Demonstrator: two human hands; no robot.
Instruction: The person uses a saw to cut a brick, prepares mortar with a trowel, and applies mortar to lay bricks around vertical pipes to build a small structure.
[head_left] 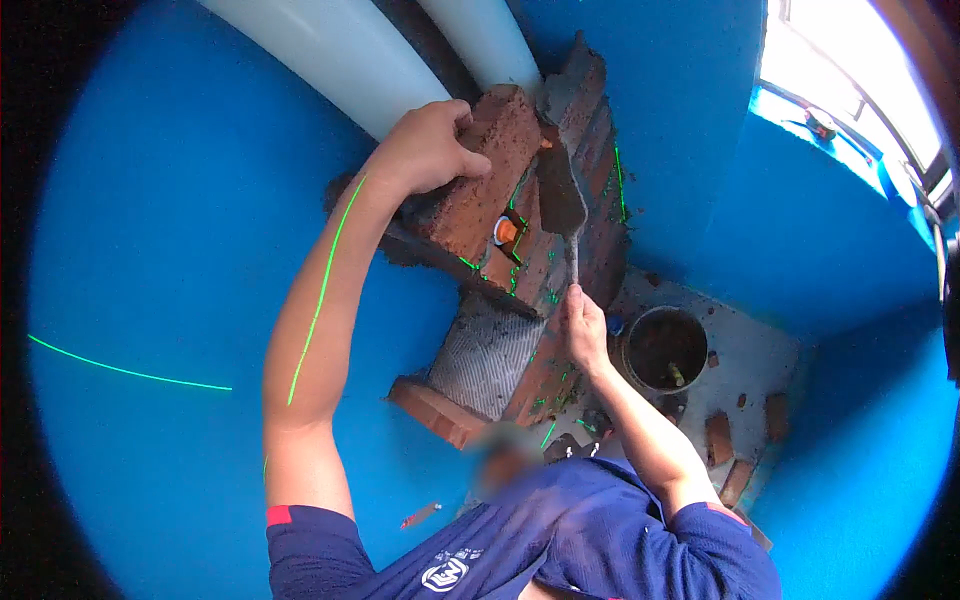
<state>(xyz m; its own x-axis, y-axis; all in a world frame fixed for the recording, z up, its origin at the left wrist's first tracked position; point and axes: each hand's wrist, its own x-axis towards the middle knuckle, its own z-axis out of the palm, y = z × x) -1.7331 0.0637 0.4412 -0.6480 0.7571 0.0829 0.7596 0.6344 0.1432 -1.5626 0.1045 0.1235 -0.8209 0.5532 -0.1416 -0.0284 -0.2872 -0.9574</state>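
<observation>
My left hand (430, 145) is closed on the upper side of a reddish-brown brick (480, 205), its thumb on the near face. The brick lies at the top of a brick structure (600, 200) that stands against the white pipes. In my right hand (585, 325) is the handle of a trowel (562, 195). Its mortar-dark blade points away from me, just right of the brick. Whether blade and brick touch, I cannot tell. An orange-and-white round piece (506, 231) shows in a gap between the bricks, below the held one.
Two thick white pipes (330, 60) run along the far side. A bucket (664, 350) stands on the floor at right, near several loose bricks (718, 438). A ridged grey panel (485, 355) covers part of the structure's side. Blue walls (180, 250) surround it; green laser lines cross them.
</observation>
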